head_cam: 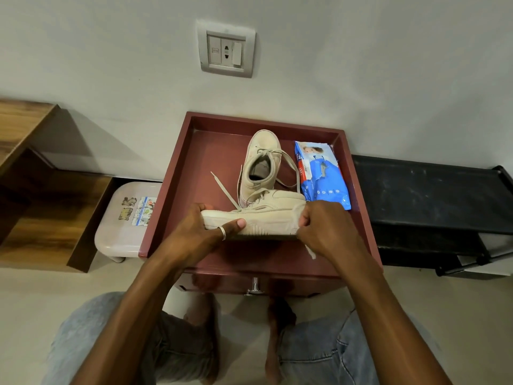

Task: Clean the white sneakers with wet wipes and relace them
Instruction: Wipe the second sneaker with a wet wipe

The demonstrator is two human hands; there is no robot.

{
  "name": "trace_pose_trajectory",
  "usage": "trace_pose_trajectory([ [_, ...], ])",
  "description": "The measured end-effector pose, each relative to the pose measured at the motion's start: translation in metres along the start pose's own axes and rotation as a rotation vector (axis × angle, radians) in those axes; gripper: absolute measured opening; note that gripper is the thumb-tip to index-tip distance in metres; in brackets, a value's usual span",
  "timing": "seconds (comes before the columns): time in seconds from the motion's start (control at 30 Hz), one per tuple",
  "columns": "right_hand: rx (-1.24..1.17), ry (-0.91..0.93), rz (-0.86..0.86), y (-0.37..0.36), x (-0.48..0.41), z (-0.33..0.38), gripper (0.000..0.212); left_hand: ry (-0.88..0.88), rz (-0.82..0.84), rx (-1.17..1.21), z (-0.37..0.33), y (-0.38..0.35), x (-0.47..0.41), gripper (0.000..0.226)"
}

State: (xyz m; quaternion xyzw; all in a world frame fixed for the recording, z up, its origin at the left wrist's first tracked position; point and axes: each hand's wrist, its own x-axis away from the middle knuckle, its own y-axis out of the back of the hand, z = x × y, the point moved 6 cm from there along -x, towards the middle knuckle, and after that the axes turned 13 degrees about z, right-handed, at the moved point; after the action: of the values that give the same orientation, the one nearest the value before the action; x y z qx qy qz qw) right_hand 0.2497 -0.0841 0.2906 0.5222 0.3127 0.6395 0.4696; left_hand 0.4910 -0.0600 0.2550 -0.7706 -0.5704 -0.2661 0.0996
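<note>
One off-white sneaker (266, 218) lies on its side across the front of the maroon table top (216, 151), sole toward me. My left hand (205, 232) grips its toe end, thumb across the sole edge. At the heel end my right hand (322, 232) presses a crumpled white wet wipe (298, 218), fingers curled round it; a strip of wipe hangs below the wrist. The second sneaker (261, 162) stands upright behind, toe to the wall, laces loose. A blue wet-wipes pack (322, 173) lies to its right.
The table top has a raised rim and a drawer knob (254, 284) in front. A small plastic stool (125, 220) stands at its left, wooden shelving (41, 190) further left, a black rack (433, 195) at the right. A wall socket (226, 51) is above. My knees are below.
</note>
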Motion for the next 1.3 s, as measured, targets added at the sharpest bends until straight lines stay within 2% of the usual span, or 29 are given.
trace_pose_trajectory([
  [0.13, 0.07, -0.066, -0.013, 0.003, 0.001, -0.011, 0.025, 0.017, 0.01, -0.023, 0.003, 0.003, -0.002, 0.075],
  [0.3, 0.02, 0.13, -0.037, 0.001, 0.005, 0.013, 0.016, 0.027, 0.015, -0.028, 0.006, 0.005, -0.004, 0.078],
  [0.47, 0.033, -0.071, 0.017, 0.003, -0.004, -0.02, 0.021, 0.021, 0.007, -0.002, 0.007, 0.004, -0.005, 0.067],
  [0.57, -0.019, 0.015, 0.008, 0.003, -0.002, -0.01, 0.015, 0.022, 0.016, -0.01, 0.006, 0.004, -0.005, 0.081],
  [0.63, -0.039, 0.08, 0.012, 0.0, 0.002, 0.003, 0.013, 0.025, 0.018, -0.017, 0.007, 0.005, -0.006, 0.081],
  [0.77, 0.053, -0.053, 0.013, 0.004, -0.003, -0.013, 0.031, 0.024, 0.02, -0.002, 0.007, 0.003, -0.006, 0.067],
  [0.83, 0.057, -0.111, 0.03, 0.007, -0.005, -0.023, 0.033, 0.027, 0.026, -0.001, 0.008, 0.003, -0.006, 0.067],
  [1.0, -0.036, 0.077, -0.007, -0.001, 0.001, -0.001, 0.025, 0.026, 0.02, -0.034, 0.009, 0.005, -0.01, 0.074],
  [1.2, 0.066, -0.026, 0.024, 0.005, -0.003, -0.01, 0.043, 0.022, 0.024, -0.022, 0.01, 0.005, -0.01, 0.075],
  [1.3, 0.062, 0.035, 0.073, -0.001, 0.0, -0.005, 0.043, 0.027, 0.03, -0.029, 0.008, 0.005, -0.008, 0.079],
])
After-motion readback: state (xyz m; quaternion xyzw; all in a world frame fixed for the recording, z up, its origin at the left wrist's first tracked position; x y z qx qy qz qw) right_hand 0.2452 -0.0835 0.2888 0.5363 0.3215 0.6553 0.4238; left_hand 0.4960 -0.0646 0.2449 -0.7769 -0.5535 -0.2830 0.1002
